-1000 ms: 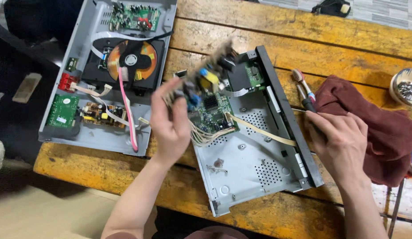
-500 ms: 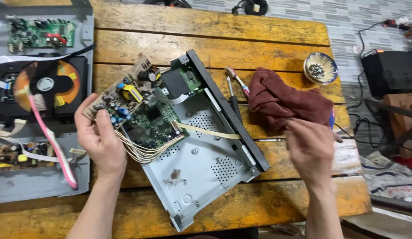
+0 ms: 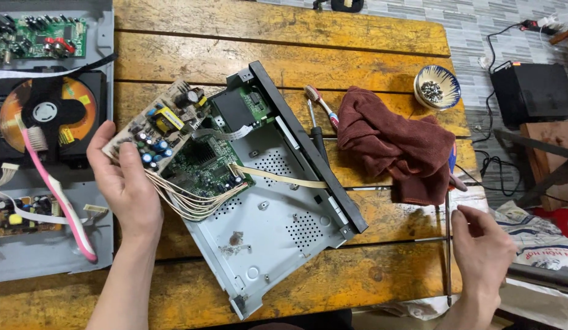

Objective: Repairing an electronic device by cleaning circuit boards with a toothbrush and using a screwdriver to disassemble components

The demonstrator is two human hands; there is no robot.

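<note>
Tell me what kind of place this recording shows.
Probably an informal electronics repair bench: a worn wooden table carries an opened metal chassis with a circuit board, a bowl of screws and a screwdriver, over a tiled floor.

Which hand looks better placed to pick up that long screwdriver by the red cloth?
Right. The right hand is already at the screwdriver; the left hand is busy holding the circuit board.
</note>
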